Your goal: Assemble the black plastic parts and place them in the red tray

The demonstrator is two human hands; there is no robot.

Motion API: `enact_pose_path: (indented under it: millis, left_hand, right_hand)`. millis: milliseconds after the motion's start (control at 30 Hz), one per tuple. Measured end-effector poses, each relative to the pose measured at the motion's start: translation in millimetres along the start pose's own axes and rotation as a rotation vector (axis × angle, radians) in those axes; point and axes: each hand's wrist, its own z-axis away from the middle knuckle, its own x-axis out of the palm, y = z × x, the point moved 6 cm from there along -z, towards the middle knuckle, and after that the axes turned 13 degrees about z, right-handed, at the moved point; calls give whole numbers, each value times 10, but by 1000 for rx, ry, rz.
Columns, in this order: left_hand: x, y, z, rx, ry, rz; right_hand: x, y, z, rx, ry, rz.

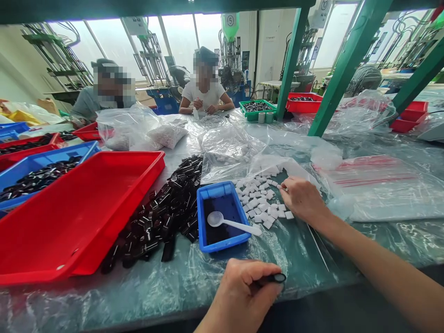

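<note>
Green surface [194,273] is running the full width under crinkled clear film [45,305], glare showing all over; workshop room, machines [227,64] standing before bright windows [180,34]; green post [333,88] is slanting up at right, blocking part of the background; green beam [156,10] is crossing the top.

Person in white top [204,92] is sitting at the far side, hands near small pale things; second person [85,101] is sitting farther left, partly hidden behind clear bag [125,122]; flat bags with red lines [385,185] are lying at right; green tray [270,113] is holding dark parts near the far edge.

Big red tray [69,222] is taking up the left; blue tray of dark parts [92,147] is sitting behind it; loose black pile [166,208] is spreading between red tray and small blue tray [224,247]; white spoon [239,225] is lying across the small tray, handle over its rim; tweezers [319,247] are lying below the right wrist.

Left hand [248,286] is holding black part [279,278] at the near edge, thumb and fingers closed around it, round end facing right; right hand [301,196] is reaching to the white pieces [260,199], grip narrow, fingertips at the right-hand edge of the spread; cannot tell if a piece is being pinched.
</note>
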Motion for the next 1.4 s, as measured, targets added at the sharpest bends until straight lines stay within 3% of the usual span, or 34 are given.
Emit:
enact_pose_path:
  millis: [200,400,467,633,800,933,1400]
  left_hand:
    - [-2,45,3,62,7,-37]
    - [7,51,-15,121,20,-9]
    - [4,56,-18,131,25,1]
    - [50,34,-28,84,-54,54]
    - [64,12,-32,-5,-106,96]
    - [69,32,-37,-24,-130,132]
    - [93,33,-39,-39,-164,157]
  right_hand:
    - [-328,-25,657,-82,57,-455]
    - [-316,-177,1113,-132,-81,-807]
    - [-325,-213,1143,-155,-79,-877]
    - [-406,-365,1151,-389,-47,-996]
    - [-437,-416,1157,-462,38,-977]
    - [-453,-434,1179,-498,107,-940]
    - [-412,-455,1228,-491,134,-936]
